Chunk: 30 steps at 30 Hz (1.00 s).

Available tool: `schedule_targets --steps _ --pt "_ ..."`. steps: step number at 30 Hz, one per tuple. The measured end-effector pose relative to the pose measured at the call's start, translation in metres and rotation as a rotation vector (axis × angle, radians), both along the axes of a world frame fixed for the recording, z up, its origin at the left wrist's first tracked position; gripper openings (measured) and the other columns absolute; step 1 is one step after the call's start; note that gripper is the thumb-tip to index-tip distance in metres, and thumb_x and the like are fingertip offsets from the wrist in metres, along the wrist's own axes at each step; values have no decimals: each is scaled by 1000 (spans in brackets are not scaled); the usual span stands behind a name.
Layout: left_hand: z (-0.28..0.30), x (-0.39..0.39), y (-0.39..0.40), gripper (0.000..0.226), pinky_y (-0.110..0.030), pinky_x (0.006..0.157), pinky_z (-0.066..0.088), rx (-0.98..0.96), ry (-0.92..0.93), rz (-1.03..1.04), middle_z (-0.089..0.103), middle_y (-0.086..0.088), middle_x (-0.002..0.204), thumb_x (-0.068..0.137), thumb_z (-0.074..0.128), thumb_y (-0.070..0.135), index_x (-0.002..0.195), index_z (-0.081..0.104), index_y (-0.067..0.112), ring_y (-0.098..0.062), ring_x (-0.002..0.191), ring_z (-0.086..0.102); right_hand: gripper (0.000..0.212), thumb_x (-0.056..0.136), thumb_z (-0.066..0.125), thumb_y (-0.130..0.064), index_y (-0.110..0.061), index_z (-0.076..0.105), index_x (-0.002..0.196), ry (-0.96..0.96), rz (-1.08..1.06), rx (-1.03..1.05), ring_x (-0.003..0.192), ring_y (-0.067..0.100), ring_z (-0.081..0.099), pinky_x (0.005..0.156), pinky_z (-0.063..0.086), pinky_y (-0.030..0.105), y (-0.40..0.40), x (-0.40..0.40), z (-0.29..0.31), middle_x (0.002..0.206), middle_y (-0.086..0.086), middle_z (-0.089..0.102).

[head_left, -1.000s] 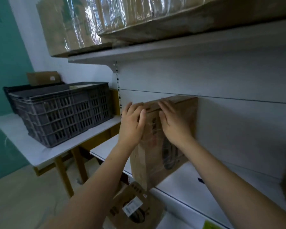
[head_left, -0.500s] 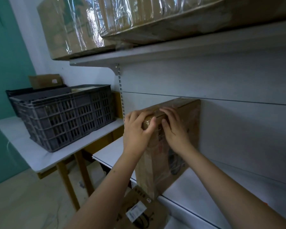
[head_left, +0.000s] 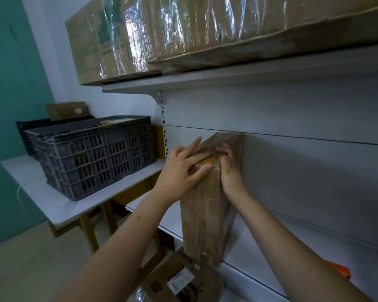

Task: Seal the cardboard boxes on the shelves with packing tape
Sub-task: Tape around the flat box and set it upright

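A tall, narrow cardboard box [head_left: 205,214] stands upright on the white shelf [head_left: 271,247], close to the back panel. Glossy tape shows over its upper front corner, between my hands. My left hand [head_left: 181,168] lies across that corner with its fingers straight, pressing on the taped spot. My right hand [head_left: 230,171] grips the box's upper right edge, fingers curled over the top. No tape roll is visible.
Plastic-wrapped cartons [head_left: 183,29] fill the upper shelf [head_left: 249,70] overhead. A grey slatted crate [head_left: 92,153] sits on a white table [head_left: 31,184] to the left, a small box [head_left: 67,110] behind it. Another labelled box [head_left: 179,280] lies below; an orange object [head_left: 338,271] rests at the shelf's right.
The box has turned, so its narrow side now faces me. My left hand has flattened over the top corner, and my right hand has shifted to the box's right edge.
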<state>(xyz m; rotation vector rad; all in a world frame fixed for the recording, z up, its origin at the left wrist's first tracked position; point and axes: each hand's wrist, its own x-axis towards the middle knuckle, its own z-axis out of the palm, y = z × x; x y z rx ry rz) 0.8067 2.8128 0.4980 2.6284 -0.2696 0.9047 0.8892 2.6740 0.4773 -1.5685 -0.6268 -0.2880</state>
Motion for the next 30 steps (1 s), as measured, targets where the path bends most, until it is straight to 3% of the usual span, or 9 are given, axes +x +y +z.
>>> schedule_targets --steps 6,8,11,14,16,20,23,26,30 --pt "9 -5 3 60 -37 109 44 -45 74 -23 40 11 155 92 34 65 143 49 38 -13 132 50 61 101 21 -58 -26 28 152 -49 57 -102 146 2 13 117 13 23 -7 7 -14 162 -10 14" --pt "10 -9 2 59 -37 110 42 -50 67 -16 39 13 156 93 32 65 144 48 39 -10 133 48 81 89 15 -79 -34 11 156 8 65 -31 145 -2 11 118 12 25 -1 -4 -29 161 -16 8" --pt "9 -14 -4 65 -36 106 45 -155 102 26 38 19 154 86 38 75 142 47 45 -10 134 46 107 65 13 -100 -42 7 155 237 -2 -11 149 17 20 120 22 49 12 -9 -62 164 -6 13" --pt "2 -19 -15 77 -32 94 42 -134 88 201 36 10 147 74 57 82 139 44 44 -23 130 41 88 73 19 -96 -53 13 149 297 -7 -103 147 27 24 115 26 61 19 -9 -70 163 -1 20" --pt "4 -21 -21 70 -33 92 33 -190 63 308 35 1 143 78 64 72 137 45 39 -32 127 37 77 90 21 -78 -43 0 155 319 14 -310 151 24 7 120 15 57 13 -20 -75 164 -6 3" --pt "-8 -27 7 56 -43 103 40 -700 24 415 48 2 132 78 59 68 126 56 40 -26 121 43 82 96 29 -66 -25 -10 156 589 -53 -400 151 33 8 121 14 52 -28 -48 -125 164 13 -9" --pt "-45 -47 34 69 -54 105 44 -1276 63 510 62 -2 124 71 56 75 126 60 35 -30 115 56 93 91 40 -72 -17 7 158 663 -53 -273 144 31 32 115 28 37 -64 -61 -131 161 12 21" --pt "-83 -65 30 66 -50 101 47 -1737 83 504 59 -5 122 83 59 67 128 54 19 -30 108 57 100 66 55 -87 -25 47 144 486 32 -63 125 15 53 108 39 31 -92 -67 -108 141 -8 53" --pt "-106 -62 9 60 -54 95 44 -2138 370 239 59 -12 114 87 52 71 117 54 19 -38 100 54 79 79 70 -62 -45 33 147 108 93 -98 134 4 46 108 38 26 -115 -72 -66 146 -15 48"
